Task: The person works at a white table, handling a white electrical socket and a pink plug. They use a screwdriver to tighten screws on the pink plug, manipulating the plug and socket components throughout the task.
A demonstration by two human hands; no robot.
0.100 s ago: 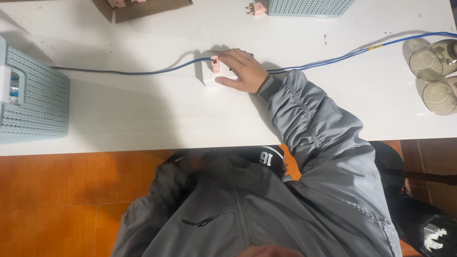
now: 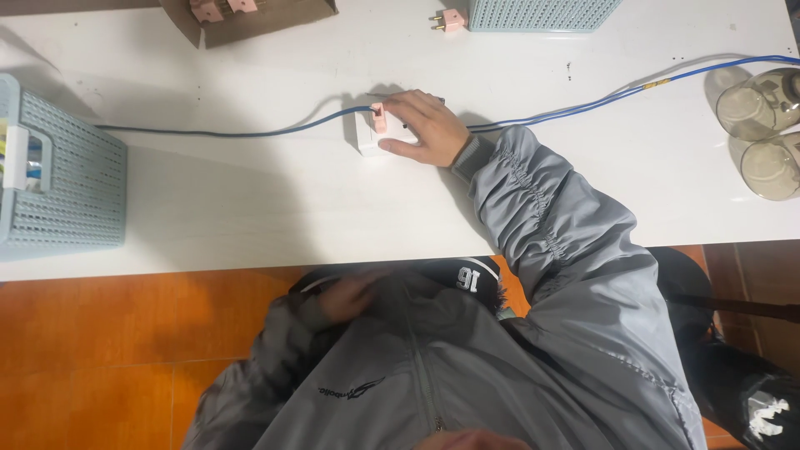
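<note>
Person wears a grey zip-front jacket (image 2: 433,375) with gathered, ruched sleeves (image 2: 558,225), a small dark logo at 9 o'clock of the zipper, a dark collar patch at 12 o'clock, and a grey wristband (image 2: 469,156).

White table (image 2: 250,208); white socket box (image 2: 367,137) with pink plug (image 2: 379,119); blue cable (image 2: 233,132) with short yellow band. Pale blue perforated basket (image 2: 71,183), grid of tiny holes; second one (image 2: 542,12) alike. Brown cardboard (image 2: 267,21). Grey jacket sleeve (image 2: 567,242), black collar with white numerals. Orange floor tiles (image 2: 125,358). Clear, faintly yellowish glass jars (image 2: 758,104).
</note>
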